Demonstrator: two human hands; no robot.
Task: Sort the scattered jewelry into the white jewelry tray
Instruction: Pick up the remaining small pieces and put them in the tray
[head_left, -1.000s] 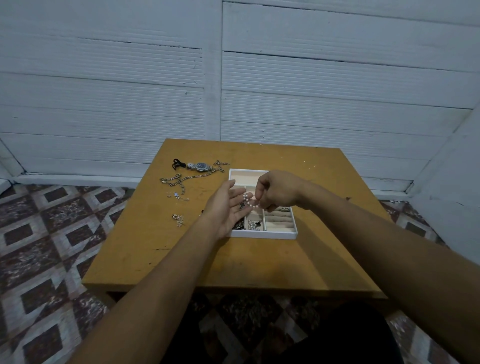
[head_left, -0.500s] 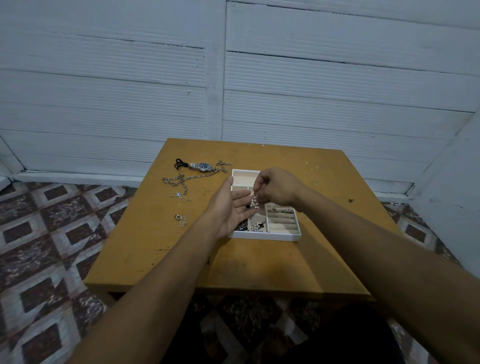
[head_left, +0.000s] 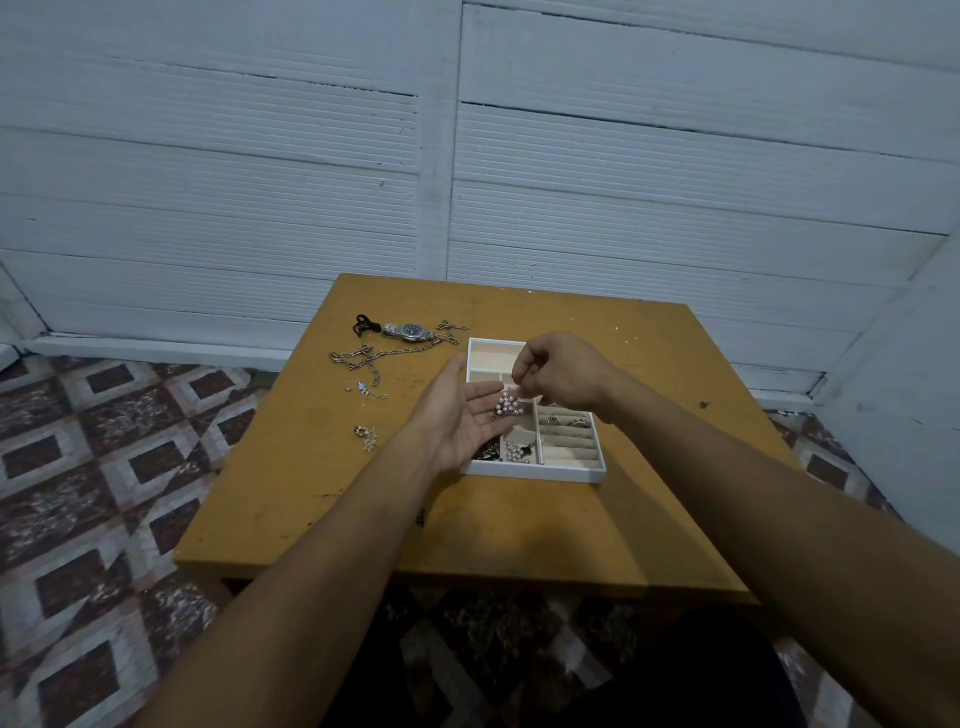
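1. Since a second ago, the pearl piece (head_left: 506, 405), then dangling from the right fingertips, has been gathered into a small heap on the fingers of the left hand (head_left: 465, 418).
2. The left hand is kept flat and palm-up, fingers straight, over the left side of the white jewelry tray (head_left: 535, 474). It is probably held there as a shelf, so that any bead that slips falls into the tray.
3. The right hand (head_left: 563, 371) is held just above the heap with fingers curled and thumb and forefinger drawn together. Whether a thread of the piece is pinched there cannot be told.
4. In the tray, more pearls (head_left: 517, 452) are seen in a front compartment, beside the ridged ring section; the back compartment looks bare.
5. On the table (head_left: 519, 530), left of the tray, a watch (head_left: 410, 331), a chain (head_left: 384, 356) and small pieces (head_left: 366, 434) are yet to be sorted, so the task is judged to be partway through.
6. A slow tip of the left fingers into one compartment would be called for next.
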